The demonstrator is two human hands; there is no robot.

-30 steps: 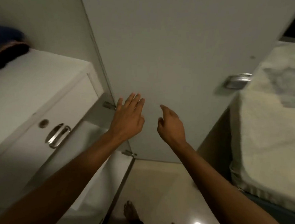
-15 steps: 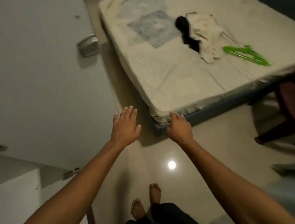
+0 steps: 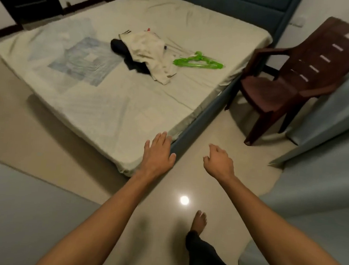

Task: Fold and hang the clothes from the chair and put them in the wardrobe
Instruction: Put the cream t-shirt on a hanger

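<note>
Since half a second ago the view has swung further right: the white wardrobe door that filled the left side is gone, and the whole bed with its pale cream sheet (image 3: 100,105) now shows, with the dark brown plastic armchair (image 3: 294,79) in full beside its far corner, its seat bare. The clothes, a rumpled cream garment over a black one (image 3: 146,55), lie in the middle of the bed as before, with the bright green plastic hangers (image 3: 198,62) just to their right. Both hands stay empty: the left hand (image 3: 158,154), fingers straight, hangs over the bed's near corner; the right hand (image 3: 219,162), fingers loosely curled, over the glossy beige floor (image 3: 222,123).
</note>
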